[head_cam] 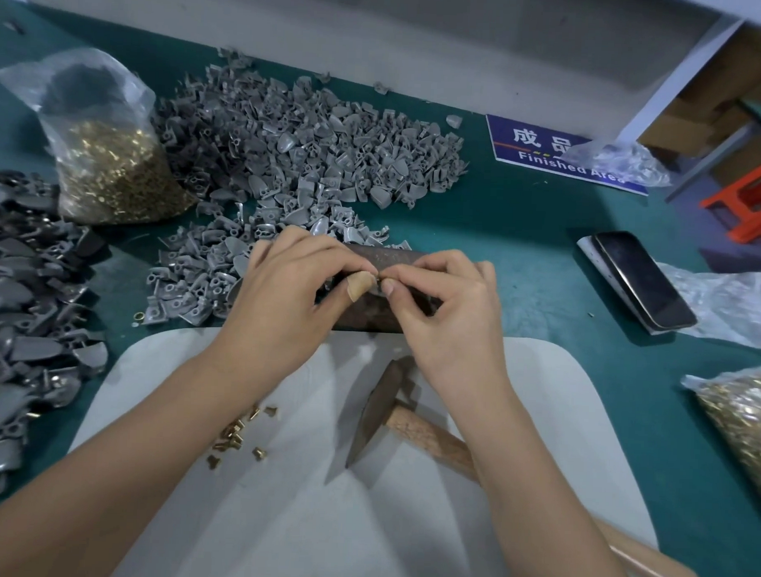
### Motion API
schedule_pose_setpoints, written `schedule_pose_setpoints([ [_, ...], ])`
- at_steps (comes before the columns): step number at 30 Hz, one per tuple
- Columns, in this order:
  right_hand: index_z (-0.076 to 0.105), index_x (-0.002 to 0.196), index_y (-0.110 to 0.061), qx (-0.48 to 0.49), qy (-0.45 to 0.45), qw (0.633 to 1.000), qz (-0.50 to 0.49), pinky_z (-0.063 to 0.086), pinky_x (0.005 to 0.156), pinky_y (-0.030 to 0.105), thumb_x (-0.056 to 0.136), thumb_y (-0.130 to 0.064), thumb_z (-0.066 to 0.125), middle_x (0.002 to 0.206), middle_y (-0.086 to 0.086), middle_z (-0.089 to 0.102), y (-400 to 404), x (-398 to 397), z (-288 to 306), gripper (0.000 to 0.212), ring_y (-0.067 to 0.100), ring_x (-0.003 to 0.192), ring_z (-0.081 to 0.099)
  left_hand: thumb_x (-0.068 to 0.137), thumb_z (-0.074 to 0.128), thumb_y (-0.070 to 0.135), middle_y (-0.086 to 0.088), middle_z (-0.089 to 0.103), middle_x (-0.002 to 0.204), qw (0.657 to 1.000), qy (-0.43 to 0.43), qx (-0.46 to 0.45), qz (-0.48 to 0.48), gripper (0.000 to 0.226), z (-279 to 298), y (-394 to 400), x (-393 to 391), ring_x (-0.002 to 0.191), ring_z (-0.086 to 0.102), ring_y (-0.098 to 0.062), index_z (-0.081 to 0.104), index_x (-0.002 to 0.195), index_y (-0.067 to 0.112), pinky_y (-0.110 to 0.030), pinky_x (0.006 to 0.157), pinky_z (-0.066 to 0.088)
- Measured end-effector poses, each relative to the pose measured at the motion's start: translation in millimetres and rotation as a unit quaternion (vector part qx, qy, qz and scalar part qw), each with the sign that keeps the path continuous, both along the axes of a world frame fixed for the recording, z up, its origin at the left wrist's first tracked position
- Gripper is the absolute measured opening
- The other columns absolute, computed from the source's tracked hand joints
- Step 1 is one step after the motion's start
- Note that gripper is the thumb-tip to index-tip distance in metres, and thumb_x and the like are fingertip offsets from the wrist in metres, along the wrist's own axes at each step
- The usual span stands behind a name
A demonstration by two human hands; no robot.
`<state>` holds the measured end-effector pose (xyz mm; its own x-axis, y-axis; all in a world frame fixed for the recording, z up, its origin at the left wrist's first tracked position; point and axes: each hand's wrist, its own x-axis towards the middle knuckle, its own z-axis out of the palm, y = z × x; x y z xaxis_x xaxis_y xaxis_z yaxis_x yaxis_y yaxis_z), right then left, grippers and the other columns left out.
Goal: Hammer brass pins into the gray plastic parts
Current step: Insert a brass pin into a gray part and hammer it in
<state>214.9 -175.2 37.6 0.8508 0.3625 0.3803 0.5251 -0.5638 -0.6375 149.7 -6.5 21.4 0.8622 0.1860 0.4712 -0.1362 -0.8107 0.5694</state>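
a large heap of gray plastic parts (306, 143) remains unpinned on the green tabletop (523, 215), so most work appears outstanding. the hammer (391, 414) lies idle on the white board (559, 424). over the rusty block (384, 256), the left hand (283, 293) and right hand (447, 308) each pinch one part, apparently seating a brass pin (378, 278).

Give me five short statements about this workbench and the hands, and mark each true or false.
1. The hammer lies on the white board, in neither hand. True.
2. The left hand rests flat on the gray parts pile. False: it pinches a small part against the right hand over the rusty block.
3. Loose brass pins lie on the white board. True.
4. The phone lies left of the hands. False: it is to the right.
5. A clear bag of brass pins sits left of the pile. True.
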Motion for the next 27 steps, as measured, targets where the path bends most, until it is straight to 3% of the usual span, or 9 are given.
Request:
schedule_pose_setpoints([
  [4, 0.081, 0.098, -0.036, 0.005, -0.023, 1.000, -0.012, 0.043, 0.088, 0.040, 0.091, -0.028, 0.076, 0.098, -0.012, 0.063, 2, -3, -4, 0.012, 0.023, 0.101, 0.048, 0.095, 0.065, 0.047, 0.024, 0.064, 0.100, 1.000, -0.002, -0.021, 0.002, 0.012, 0, -1, 0, 0.105, 0.048, -0.005, 0.072, 0.102, 0.041, -0.029, 0.086, 0.025],
  [8, 0.078, 0.116, -0.028, -0.013, -0.033, 0.999, -0.011, 0.040, 0.097, 0.030, 0.095, -0.031, 0.073, 0.108, -0.006, 0.064, -12, -12, 3, 0.022, 0.022, 0.107, 0.048, 0.094, 0.069, 0.044, 0.023, 0.065, 0.098, 1.000, -0.005, -0.016, 0.018, 0.009, 0, -3, -2, 0.104, 0.049, -0.007, 0.073, 0.097, 0.038, -0.029, 0.086, 0.025],
  [11, 0.076, 0.112, -0.028, 0.001, -0.045, 0.999, -0.006, 0.040, 0.092, 0.020, 0.100, -0.035, 0.063, 0.102, -0.011, 0.064, -45, -32, 9, 0.019, 0.013, 0.102, 0.053, 0.094, 0.069, 0.043, 0.022, 0.065, 0.098, 1.000, -0.004, -0.021, 0.020, 0.008, 2, -3, -1, 0.104, 0.049, -0.008, 0.074, 0.096, 0.037, -0.029, 0.086, 0.023],
  [14, 0.075, 0.110, -0.028, -0.107, -0.043, 0.993, 0.027, 0.050, 0.082, 0.036, 0.096, -0.046, 0.058, 0.101, -0.012, 0.064, -76, -68, 3, 0.029, 0.015, 0.094, 0.057, 0.093, 0.070, 0.043, 0.023, 0.066, 0.097, 0.999, -0.005, -0.029, 0.021, 0.009, 1, -3, -2, 0.105, 0.049, -0.008, 0.075, 0.096, 0.036, -0.028, 0.087, 0.022],
  [16, 0.074, 0.114, -0.025, -0.191, -0.044, 0.980, 0.044, 0.053, 0.075, 0.038, 0.092, -0.054, 0.062, 0.102, -0.009, 0.062, -89, -86, -5, 0.038, 0.020, 0.093, 0.059, 0.092, 0.070, 0.045, 0.023, 0.066, 0.097, 0.999, -0.006, -0.033, 0.023, 0.011, 1, -2, -1, 0.104, 0.048, -0.008, 0.076, 0.096, 0.038, -0.027, 0.086, 0.021],
  [20, 0.073, 0.105, -0.022, -0.268, -0.102, 0.955, 0.070, 0.053, 0.063, 0.036, 0.092, -0.038, 0.073, 0.093, -0.004, 0.062, -96, -90, -3, 0.021, 0.025, 0.081, 0.064, 0.088, 0.073, 0.047, 0.024, 0.068, 0.095, 0.998, -0.004, -0.050, 0.021, 0.013, 1, 0, 1, 0.100, 0.048, -0.007, 0.078, 0.097, 0.039, -0.031, 0.086, 0.025],
  [22, 0.070, 0.101, -0.024, -0.264, -0.125, 0.955, 0.053, 0.049, 0.054, 0.032, 0.089, -0.039, 0.073, 0.093, -0.005, 0.060, -95, -82, 11, 0.019, 0.022, 0.073, 0.064, 0.087, 0.075, 0.046, 0.024, 0.068, 0.094, 0.997, -0.006, -0.070, 0.021, 0.012, -1, 1, 1, 0.098, 0.048, -0.007, 0.079, 0.096, 0.039, -0.033, 0.087, 0.029],
  [24, 0.064, 0.107, -0.031, -0.238, -0.126, 0.963, 0.010, 0.046, 0.048, 0.032, 0.096, -0.049, 0.060, 0.098, -0.010, 0.058, -95, -70, 31, 0.021, 0.020, 0.067, 0.062, 0.086, 0.076, 0.045, 0.024, 0.069, 0.093, 0.997, -0.012, -0.079, 0.022, 0.011, -2, 1, 2, 0.096, 0.048, -0.008, 0.079, 0.094, 0.038, -0.032, 0.086, 0.029],
  [27, 0.056, 0.111, -0.040, -0.160, -0.053, 0.986, -0.018, 0.046, 0.057, 0.038, 0.105, -0.050, 0.037, 0.094, -0.015, 0.056, -91, -44, 50, 0.022, 0.013, 0.068, 0.054, 0.086, 0.077, 0.044, 0.023, 0.069, 0.093, 0.996, -0.015, -0.080, 0.024, 0.012, -1, 0, 2, 0.095, 0.049, -0.008, 0.080, 0.095, 0.036, -0.033, 0.087, 0.031],
])
